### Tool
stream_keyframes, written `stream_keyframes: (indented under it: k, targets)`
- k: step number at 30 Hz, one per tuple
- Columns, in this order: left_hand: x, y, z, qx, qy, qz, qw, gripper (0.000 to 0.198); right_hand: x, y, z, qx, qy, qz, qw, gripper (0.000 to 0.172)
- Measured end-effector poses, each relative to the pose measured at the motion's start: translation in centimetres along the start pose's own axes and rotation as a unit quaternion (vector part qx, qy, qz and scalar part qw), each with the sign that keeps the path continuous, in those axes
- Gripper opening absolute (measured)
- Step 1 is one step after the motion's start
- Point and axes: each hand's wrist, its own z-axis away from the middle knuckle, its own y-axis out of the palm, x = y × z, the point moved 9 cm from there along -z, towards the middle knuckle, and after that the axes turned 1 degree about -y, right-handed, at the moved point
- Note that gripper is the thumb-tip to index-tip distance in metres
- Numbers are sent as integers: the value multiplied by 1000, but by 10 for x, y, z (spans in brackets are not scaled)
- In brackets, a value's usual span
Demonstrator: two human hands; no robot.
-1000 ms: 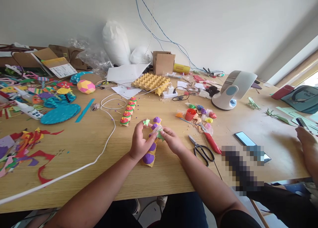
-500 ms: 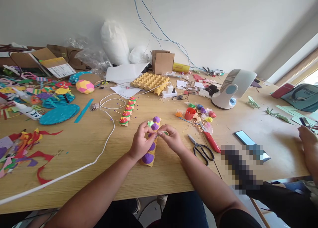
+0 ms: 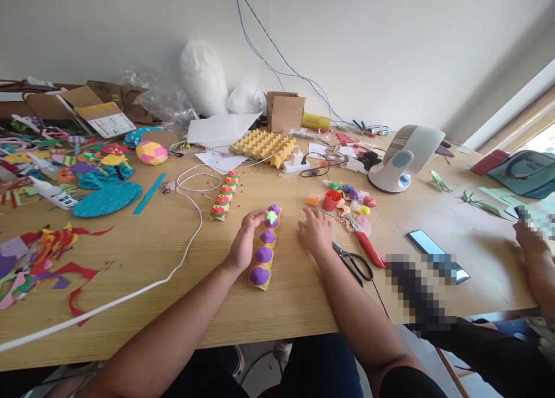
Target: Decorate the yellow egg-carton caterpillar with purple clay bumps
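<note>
A yellow egg-carton strip [image 3: 272, 253] lies lengthwise in front of me, its bumps topped with purple clay [image 3: 264, 254]. A light green clay piece [image 3: 272, 217] sits on the purple bump second from the far end. My left hand [image 3: 245, 242] is beside the strip's left side, its fingertips at the green piece; whether they pinch it is too small to tell. To the right of the strip, my right hand [image 3: 316, 231] is over the table with its fingers apart, near the black-handled scissors [image 3: 353, 264]. A second strip with red and green clay [image 3: 224, 195] stands farther back.
Clay packets surround a red cup [image 3: 332, 200]. A red-handled knife [image 3: 370, 249], phone [image 3: 437, 255] and white fan [image 3: 403, 158] are at the right. A white cable [image 3: 184, 253] crosses the left side. Another person's hand [image 3: 529, 242] is at the far right.
My hands have parted; the right one has moved right, away from the strip. The purple bumps they covered now show, and the green piece is seen on one of them.
</note>
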Motion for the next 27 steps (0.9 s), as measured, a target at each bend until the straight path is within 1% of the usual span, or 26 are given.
stream_keyframes:
  k: [1, 2, 4, 6, 8, 11, 13, 15, 17, 20, 24, 25, 27]
  targets:
    - [5, 3, 0, 11, -25, 34, 999, 66, 7, -6, 2, -29, -24, 2, 999, 37]
    - [7, 6, 0, 23, -41, 55, 997, 71, 18, -12, 4, -51, -66, -12, 996, 44]
    - [9, 12, 1, 48, -64, 85, 993, 76, 46, -17, 14, -58, -175, -57, 981, 53]
    - [6, 17, 2, 67, -66, 93, 991, 78, 66, -18, 23, -45, -237, -73, 968, 53]
    - [4, 20, 3, 83, -62, 94, 990, 78, 77, -18, 28, -34, -262, -79, 961, 42]
    - [1, 22, 4, 98, -46, 75, 991, 80, 78, -19, 29, -34, -263, -116, 957, 24]
    - [-2, 22, 5, 105, -31, 58, 992, 79, 74, -20, 28, -39, -253, -149, 955, 19]
    - [-4, 22, 5, 112, -15, 37, 993, 76, 67, -21, 25, -52, -226, -186, 955, 18]
    - [-5, 21, 5, 114, -6, 19, 993, 76, 55, -22, 20, -71, -177, -224, 956, 20]
    - [-2, 19, 4, 106, -21, 28, 994, 79, 41, -21, 16, -86, -120, -260, 954, 22]
    - [0, 19, 3, 100, -35, 50, 993, 80, 44, -19, 18, -71, -127, -269, 952, 22]
    - [-2, 19, 3, 100, -30, 46, 993, 79, 46, -18, 19, -64, -131, -270, 952, 22]
    - [-10, 15, 1, 72, -3, 14, 997, 77, 50, -14, 21, -47, -136, -271, 952, 21]
